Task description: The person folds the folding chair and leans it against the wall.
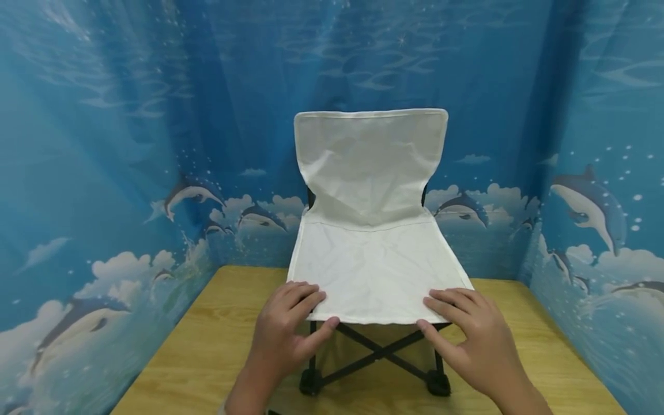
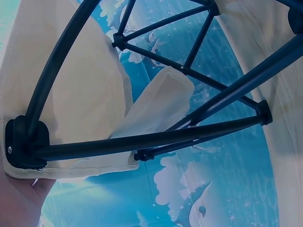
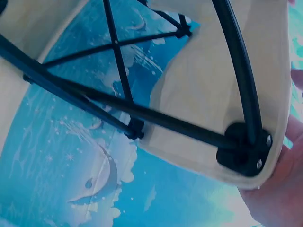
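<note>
A folding chair with white fabric and a dark metal frame stands unfolded, facing me, in the head view. My left hand rests on the left front corner of its seat, fingers spread over the fabric and thumb along the front edge. On the right front corner lies my right hand in the same way. From below, the left wrist view shows a black corner bracket beside part of the left hand. Another bracket appears by the right hand in the right wrist view.
The chair stands on a wood-grain tabletop. Blue curtains printed with dolphins and clouds enclose the back and both sides, close behind the backrest. Crossed dark legs end in black feet on the table.
</note>
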A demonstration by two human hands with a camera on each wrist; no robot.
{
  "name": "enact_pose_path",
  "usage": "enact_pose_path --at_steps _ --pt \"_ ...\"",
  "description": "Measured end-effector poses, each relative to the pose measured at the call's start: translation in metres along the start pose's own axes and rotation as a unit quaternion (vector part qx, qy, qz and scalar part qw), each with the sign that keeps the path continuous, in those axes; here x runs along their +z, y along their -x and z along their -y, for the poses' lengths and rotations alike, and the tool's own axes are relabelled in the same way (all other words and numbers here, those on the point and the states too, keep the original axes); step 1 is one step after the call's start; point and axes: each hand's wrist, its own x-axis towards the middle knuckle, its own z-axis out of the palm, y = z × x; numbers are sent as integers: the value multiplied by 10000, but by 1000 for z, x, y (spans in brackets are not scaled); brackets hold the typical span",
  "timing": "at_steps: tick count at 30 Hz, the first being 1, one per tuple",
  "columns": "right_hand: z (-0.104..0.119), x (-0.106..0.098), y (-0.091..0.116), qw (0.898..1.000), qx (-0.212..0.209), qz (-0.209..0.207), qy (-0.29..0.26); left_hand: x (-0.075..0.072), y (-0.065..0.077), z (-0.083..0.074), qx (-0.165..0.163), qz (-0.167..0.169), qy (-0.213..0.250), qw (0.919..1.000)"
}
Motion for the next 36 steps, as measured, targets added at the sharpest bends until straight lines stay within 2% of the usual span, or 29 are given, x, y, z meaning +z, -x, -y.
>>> enact_pose_path --at_steps 8,15,22,28,36 --pt "-15 -8 -13 9978 -294 580 -128 -3 -7 -1 93 139 -207 9996" --pt "-24 -5 -16 9963 -372 770 -53 -9 -16 3 306 388 -234 9985" --pt "-28 -2 -15 9959 -331 838 55 -10 -18 8 354 724 -70 9967" --pt "-27 2 -12 9967 -405 671 217 -7 -17 10 394 708 110 9966" --pt "-27 7 -11 9979 -497 339 259 0 -15 7 217 372 38 9991"
